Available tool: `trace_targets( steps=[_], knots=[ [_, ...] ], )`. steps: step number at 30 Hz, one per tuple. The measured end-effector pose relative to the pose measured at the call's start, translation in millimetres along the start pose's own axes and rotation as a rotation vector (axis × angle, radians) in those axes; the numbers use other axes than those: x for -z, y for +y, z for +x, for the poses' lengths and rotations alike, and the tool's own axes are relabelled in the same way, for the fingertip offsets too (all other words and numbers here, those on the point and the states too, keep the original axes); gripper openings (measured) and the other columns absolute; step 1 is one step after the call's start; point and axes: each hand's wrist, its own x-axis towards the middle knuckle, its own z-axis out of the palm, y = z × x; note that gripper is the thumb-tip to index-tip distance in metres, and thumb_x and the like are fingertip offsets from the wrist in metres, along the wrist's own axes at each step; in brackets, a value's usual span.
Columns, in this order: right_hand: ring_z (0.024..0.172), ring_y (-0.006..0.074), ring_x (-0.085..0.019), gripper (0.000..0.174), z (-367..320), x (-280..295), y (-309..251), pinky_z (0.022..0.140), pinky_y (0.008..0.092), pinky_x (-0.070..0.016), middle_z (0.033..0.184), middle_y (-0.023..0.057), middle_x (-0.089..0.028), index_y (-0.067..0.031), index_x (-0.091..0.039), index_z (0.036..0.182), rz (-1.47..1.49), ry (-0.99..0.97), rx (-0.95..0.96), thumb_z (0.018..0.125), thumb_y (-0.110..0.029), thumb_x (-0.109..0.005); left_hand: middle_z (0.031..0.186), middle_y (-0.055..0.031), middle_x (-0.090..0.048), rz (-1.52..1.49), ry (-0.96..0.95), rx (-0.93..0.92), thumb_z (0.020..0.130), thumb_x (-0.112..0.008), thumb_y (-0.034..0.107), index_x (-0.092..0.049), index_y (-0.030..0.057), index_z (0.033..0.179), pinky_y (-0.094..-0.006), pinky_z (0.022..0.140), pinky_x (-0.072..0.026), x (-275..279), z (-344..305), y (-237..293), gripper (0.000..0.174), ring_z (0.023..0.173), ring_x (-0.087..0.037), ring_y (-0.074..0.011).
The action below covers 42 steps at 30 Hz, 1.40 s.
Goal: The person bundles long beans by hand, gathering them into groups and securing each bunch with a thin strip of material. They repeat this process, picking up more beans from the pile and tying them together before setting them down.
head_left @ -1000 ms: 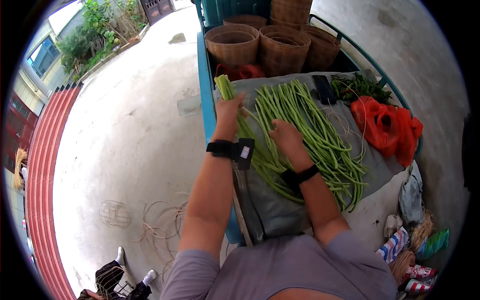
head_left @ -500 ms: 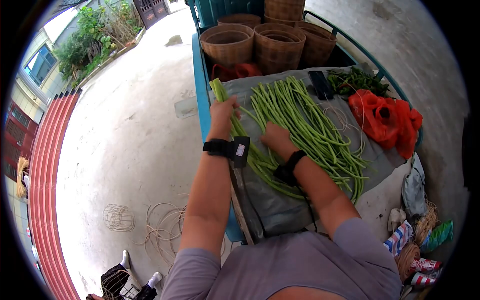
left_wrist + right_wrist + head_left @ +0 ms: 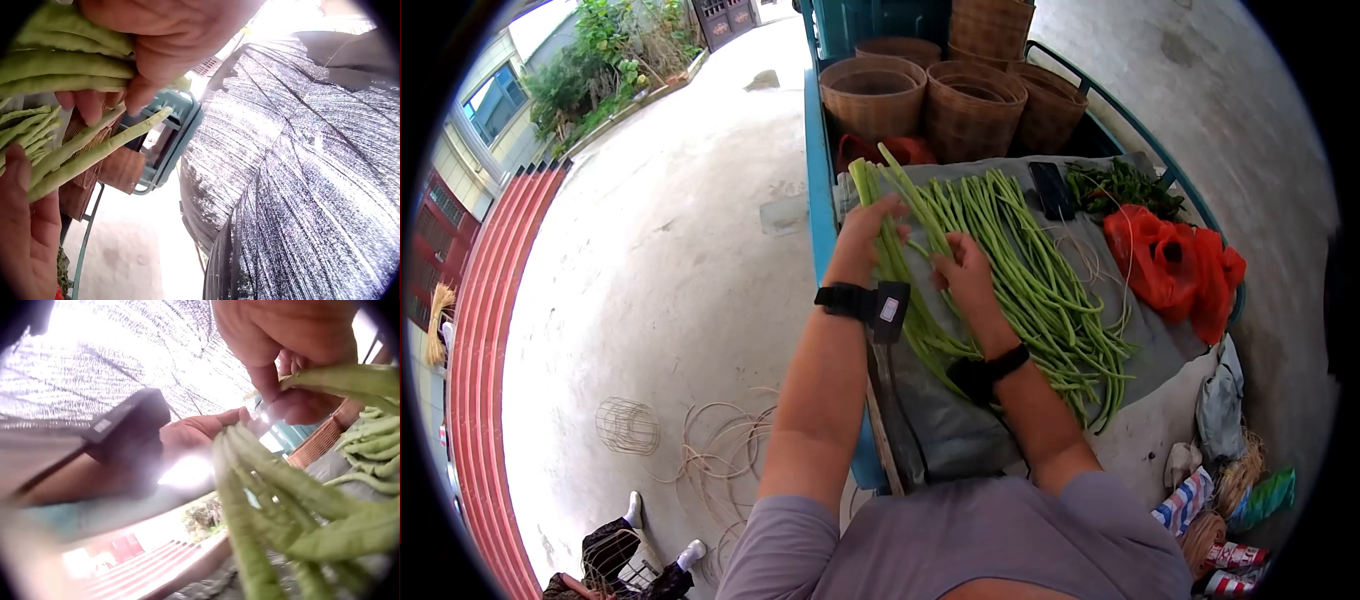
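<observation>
My left hand (image 3: 866,245) grips a bundle of long green beans (image 3: 863,180) near its top end, at the left side of the grey cloth. Close to its right, my right hand (image 3: 968,280) pinches a couple of loose long beans (image 3: 912,190), whose tips rise beside the bundle. In the left wrist view, these loose beans (image 3: 94,156) slant up under the left hand (image 3: 181,44) from the fingers (image 3: 19,206) of the right. The right wrist view has the bundle (image 3: 262,487) hanging from the left hand (image 3: 194,434). A large pile of long beans (image 3: 1040,280) lies to the right.
The grey cloth (image 3: 960,440) covers part of a blue-green cart bed (image 3: 822,190). Woven baskets (image 3: 872,100) stand behind. A phone (image 3: 1052,190), leafy greens (image 3: 1125,185) and a red plastic bag (image 3: 1170,260) lie at the right. Another person's legs (image 3: 640,560) appear at lower left.
My right hand has turned and lifted loose beans, so their tips now stand up next to the bundle. My left hand keeps its grip on the bundle.
</observation>
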Motion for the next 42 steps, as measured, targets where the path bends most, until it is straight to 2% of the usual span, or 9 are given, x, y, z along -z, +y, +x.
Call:
trace_targets(
  steps=[6, 15, 18, 24, 27, 30, 36, 39, 42],
  knots=[
    [0.064, 0.0074, -0.052, 0.021, -14.8, -0.9, -7.6, 0.059, 0.0223, -0.0418, 0.085, 0.0024, -0.061, -0.0018, -0.058, 0.109, 0.301, -0.082, -0.016, 0.093, -0.015, -0.058, 0.106, -0.0080, -0.067, -0.185, -0.235, 0.002, 0.092, -0.061, 0.025, -0.055, 0.0053, 0.117, -0.0314, 0.059, -0.0527, -3.2, -3.3, 6.2, 0.033, 0.070, -0.061, -0.0168],
    [0.064, 0.0063, -0.051, 0.022, -12.5, 0.3, -0.1, 0.058, 0.0220, -0.0400, 0.087, -0.0011, -0.061, -0.0051, -0.059, 0.111, 0.397, -0.009, -0.124, 0.095, -0.020, -0.058, 0.116, -0.0098, -0.063, -0.175, -0.406, -0.057, 0.094, -0.057, 0.025, -0.054, 0.0039, 0.120, -0.0360, 0.086, -0.0523, -13.3, -13.2, 7.6, 0.033, 0.098, -0.063, -0.0232],
    [0.063, 0.0065, -0.051, 0.021, -8.5, 1.1, 3.2, 0.057, 0.0221, -0.0399, 0.086, -0.0013, -0.060, -0.0056, -0.059, 0.110, 0.464, 0.020, -0.165, 0.095, -0.021, -0.058, 0.115, -0.0109, -0.063, -0.190, -0.428, -0.082, 0.095, -0.057, 0.027, -0.053, 0.0013, 0.122, -0.0386, 0.088, -0.0530, -17.0, -12.2, 7.2, 0.038, 0.104, -0.062, -0.0247],
    [0.064, 0.0072, -0.052, 0.020, -8.9, -3.8, 4.9, 0.057, 0.0234, -0.0407, 0.086, -0.0013, -0.060, -0.0072, -0.056, 0.110, 0.443, -0.024, -0.178, 0.095, -0.020, -0.057, 0.116, -0.0124, -0.062, -0.151, -0.433, -0.034, 0.095, -0.057, 0.027, -0.052, 0.0001, 0.123, -0.0409, 0.081, -0.0570, -18.5, -19.6, 12.2, 0.040, 0.104, -0.063, -0.0252],
    [0.070, 0.0074, -0.054, 0.020, -12.0, -8.4, 2.1, 0.062, 0.0237, -0.0424, 0.088, -0.0008, -0.061, -0.0056, -0.057, 0.109, 0.393, -0.011, -0.143, 0.095, -0.020, -0.057, 0.117, -0.0127, -0.062, -0.175, -0.434, -0.029, 0.095, -0.057, 0.029, -0.052, 0.0009, 0.122, -0.0416, 0.081, -0.0571, -15.9, -16.8, 9.4, 0.040, 0.104, -0.063, -0.0255],
    [0.072, 0.0056, -0.052, 0.017, -11.0, -13.8, 8.0, 0.065, 0.0219, -0.0426, 0.086, -0.0005, -0.060, -0.0013, -0.058, 0.106, 0.253, 0.125, 0.014, 0.095, -0.015, -0.056, 0.118, -0.0131, -0.061, -0.159, -0.418, -0.043, 0.095, -0.057, 0.030, -0.052, 0.0013, 0.123, -0.0415, 0.080, -0.0573, -16.7, -16.4, 9.1, 0.041, 0.104, -0.063, -0.0262],
    [0.075, 0.0065, -0.050, 0.015, -19.7, -3.6, 12.1, 0.069, 0.0214, -0.0422, 0.086, -0.0015, -0.055, -0.0010, -0.058, 0.105, 0.009, 0.152, 0.206, 0.091, -0.006, -0.060, 0.119, -0.0138, -0.060, -0.159, -0.441, -0.022, 0.095, -0.057, 0.032, -0.047, 0.0012, 0.126, -0.0427, 0.079, -0.0575, -15.4, -13.2, 9.5, 0.045, 0.103, -0.063, -0.0283],
    [0.075, 0.0066, -0.050, 0.017, -18.1, -2.6, 24.0, 0.068, 0.0222, -0.0430, 0.084, -0.0015, -0.054, -0.0006, -0.059, 0.106, -0.072, 0.173, 0.297, 0.089, -0.004, -0.062, 0.116, -0.0139, -0.061, -0.163, -0.341, -0.053, 0.095, -0.057, 0.032, -0.047, 0.0013, 0.125, -0.0421, 0.078, -0.0577, -18.8, -17.8, 8.6, 0.045, 0.102, -0.063, -0.0284],
    [0.074, 0.0069, -0.050, 0.018, -18.8, -4.6, 21.9, 0.068, 0.0223, -0.0432, 0.083, -0.0005, -0.055, 0.0006, -0.060, 0.106, -0.084, 0.157, 0.291, 0.089, -0.005, -0.062, 0.117, -0.0145, -0.061, -0.160, -0.324, -0.050, 0.094, -0.058, 0.032, -0.047, 0.0015, 0.125, -0.0420, 0.078, -0.0581, -20.2, -19.6, 9.8, 0.045, 0.103, -0.063, -0.0288]
  ],
)
